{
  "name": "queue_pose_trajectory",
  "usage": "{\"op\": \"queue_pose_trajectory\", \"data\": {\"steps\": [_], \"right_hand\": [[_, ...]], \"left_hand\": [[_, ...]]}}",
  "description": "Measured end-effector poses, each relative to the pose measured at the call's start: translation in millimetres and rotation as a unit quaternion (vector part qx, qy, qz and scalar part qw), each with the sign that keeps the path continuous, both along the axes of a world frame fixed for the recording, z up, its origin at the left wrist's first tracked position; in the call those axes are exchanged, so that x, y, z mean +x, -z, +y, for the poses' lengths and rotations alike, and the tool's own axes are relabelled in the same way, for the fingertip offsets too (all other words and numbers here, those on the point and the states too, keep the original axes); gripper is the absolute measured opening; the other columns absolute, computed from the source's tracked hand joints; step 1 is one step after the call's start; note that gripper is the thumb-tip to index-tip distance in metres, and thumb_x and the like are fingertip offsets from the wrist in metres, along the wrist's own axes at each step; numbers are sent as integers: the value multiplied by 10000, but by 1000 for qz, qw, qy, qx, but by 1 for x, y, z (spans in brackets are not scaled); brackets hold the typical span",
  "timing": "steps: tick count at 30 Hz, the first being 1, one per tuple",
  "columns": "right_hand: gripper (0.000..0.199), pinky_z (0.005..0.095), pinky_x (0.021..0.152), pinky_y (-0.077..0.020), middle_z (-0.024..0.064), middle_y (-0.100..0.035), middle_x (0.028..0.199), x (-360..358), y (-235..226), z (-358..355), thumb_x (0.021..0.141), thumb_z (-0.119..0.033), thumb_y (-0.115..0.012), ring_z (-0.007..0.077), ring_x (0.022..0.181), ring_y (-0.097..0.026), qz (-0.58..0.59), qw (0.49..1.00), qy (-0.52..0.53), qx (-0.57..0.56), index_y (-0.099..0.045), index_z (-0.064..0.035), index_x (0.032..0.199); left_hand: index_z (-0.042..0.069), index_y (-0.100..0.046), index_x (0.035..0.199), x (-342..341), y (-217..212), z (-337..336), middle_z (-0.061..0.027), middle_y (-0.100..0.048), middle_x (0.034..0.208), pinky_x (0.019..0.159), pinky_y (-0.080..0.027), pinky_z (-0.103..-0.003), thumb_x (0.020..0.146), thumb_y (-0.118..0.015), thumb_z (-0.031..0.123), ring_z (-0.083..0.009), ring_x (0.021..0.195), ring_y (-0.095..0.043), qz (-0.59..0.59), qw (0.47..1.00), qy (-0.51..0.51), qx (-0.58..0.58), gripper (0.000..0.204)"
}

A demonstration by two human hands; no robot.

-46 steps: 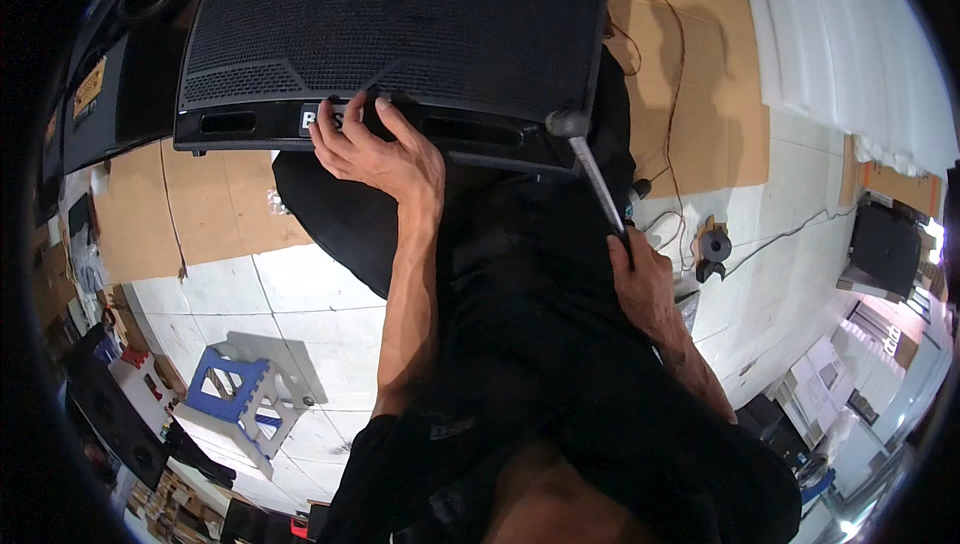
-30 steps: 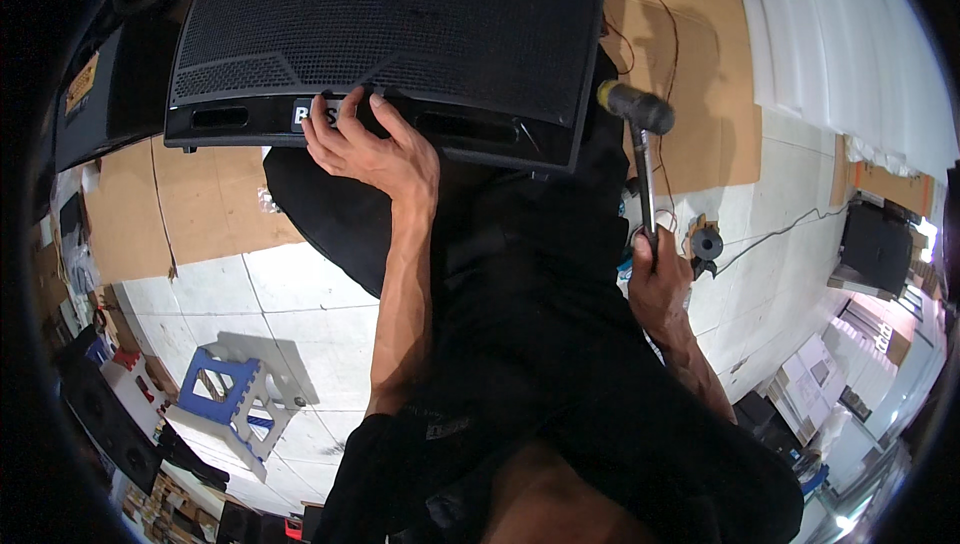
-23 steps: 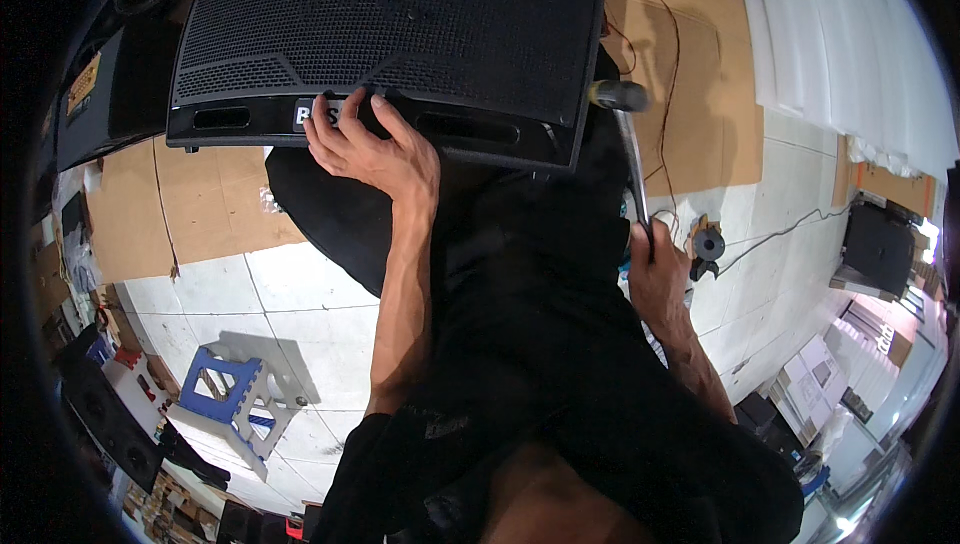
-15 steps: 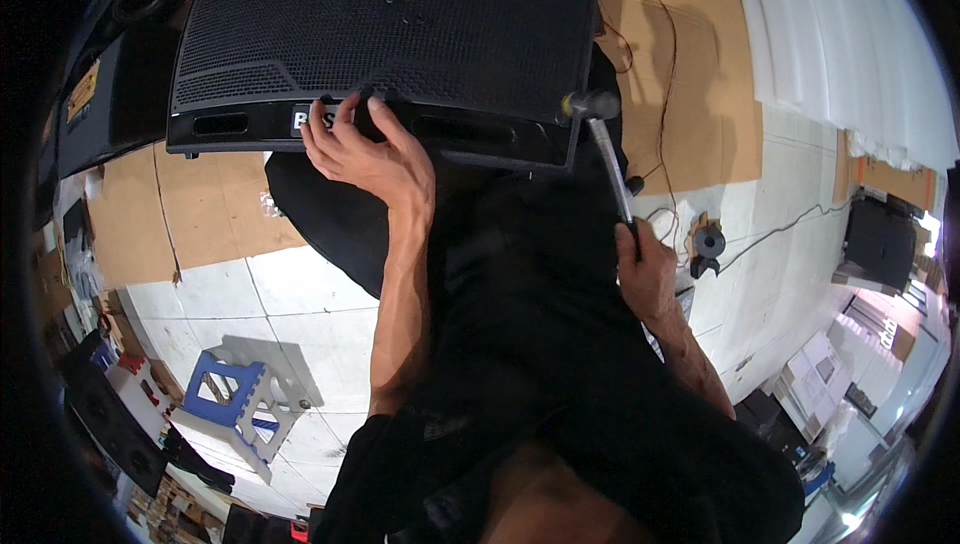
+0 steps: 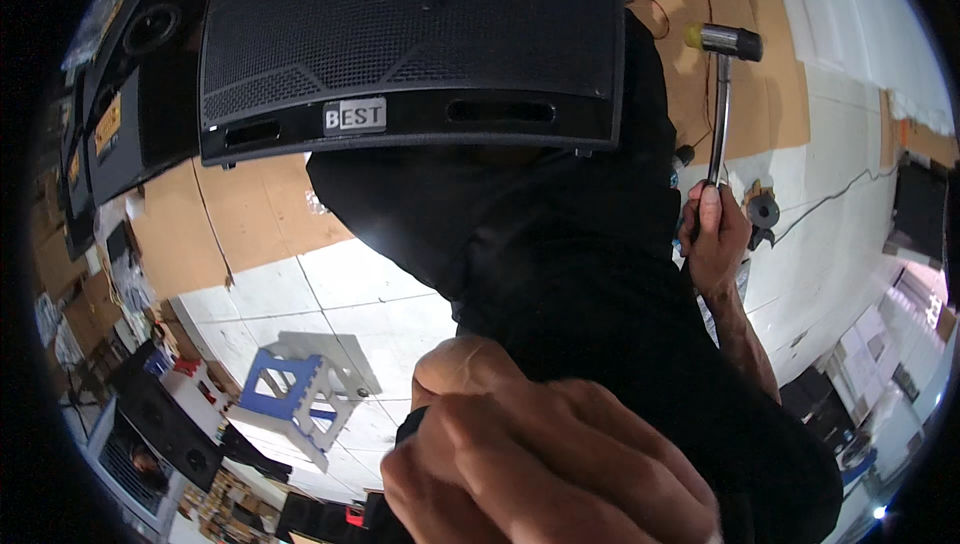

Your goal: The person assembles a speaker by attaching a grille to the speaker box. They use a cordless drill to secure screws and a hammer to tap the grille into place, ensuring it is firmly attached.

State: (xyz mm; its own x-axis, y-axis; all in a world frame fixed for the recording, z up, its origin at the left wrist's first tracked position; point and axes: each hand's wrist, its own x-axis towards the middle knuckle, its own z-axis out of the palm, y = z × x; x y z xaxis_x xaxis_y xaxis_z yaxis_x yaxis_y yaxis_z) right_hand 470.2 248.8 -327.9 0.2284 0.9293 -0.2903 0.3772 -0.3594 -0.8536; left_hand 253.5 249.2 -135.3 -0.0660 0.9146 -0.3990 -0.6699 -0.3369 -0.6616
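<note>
My right hand [image 5: 716, 234] is closed round the dark grip of a mallet [image 5: 722, 109], which stands head up, off to the right of the speaker. Its head is silver in the middle, with one yellow face and one black face. My left hand [image 5: 550, 444] is raised close to the camera, its fingers curled in. Something dark shows by its thumb, but I cannot make out what is inside the fingers. Beyond my dark-clothed legs is a black speaker cabinet [image 5: 410, 44] with a mesh grille and two slots along its near edge. A silver badge [image 5: 355, 116] sits between these slots.
Cardboard sheets [image 5: 270, 209] cover part of the white tiled floor. A blue and white folding stool [image 5: 290, 394] stands at lower left. Other black speakers [image 5: 165, 94] are at far left. A black spool-like part [image 5: 763, 212] and thin cables lie at right.
My left hand has left the speaker's front edge and come up near the camera, its fingers curled. My right hand has carried the mallet rightward, away from the speaker's corner. The badge is now uncovered.
</note>
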Motion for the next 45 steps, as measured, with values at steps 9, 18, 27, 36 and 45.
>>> {"op": "queue_pose_trajectory", "data": {"steps": [9,18,27,36,45], "right_hand": [[338,210,382,-335,0,-467,613,-1,8,4,1006,-341,-446,48,445,-415,5,1000,21,-9,-562,-33,929],[366,214,376,-340,0,-452,621,-6,13,1,1005,-359,-448,45,450,-401,19,998,59,-27,-554,-17,926],[411,227,356,-341,13,-464,612,-5,16,2,999,-399,-435,54,438,-415,24,997,65,-38,-546,-13,908],[328,220,357,-334,6,-475,612,2,19,6,1006,-293,-440,57,428,-422,68,989,119,-57,-548,-4,894],[315,223,350,-333,6,-454,603,16,27,6,1009,-287,-442,60,414,-411,109,985,123,-44,-529,-1,909]], "left_hand": [[45,-629,812,23,38,4,-106,-618,705,625,-532,-308,930,-544,206,-183,668,-611,513,824,142,193,217],[37,-643,837,23,63,7,-118,-631,767,673,-515,-330,899,-574,179,-221,745,-604,568,737,195,310,169],[29,-657,862,23,90,29,-131,-643,828,722,-499,-353,869,-605,151,-260,822,-597,725,543,175,386,133],[23,-681,917,-60,220,143,-134,-652,909,791,-475,-369,827,-653,94,-278,929,-582,986,-132,-51,-94,118],[55,-736,935,-98,256,177,-74,-646,999,847,-434,-377,807,-695,118,-252,899,-543,966,-241,-34,-89,148]]}}
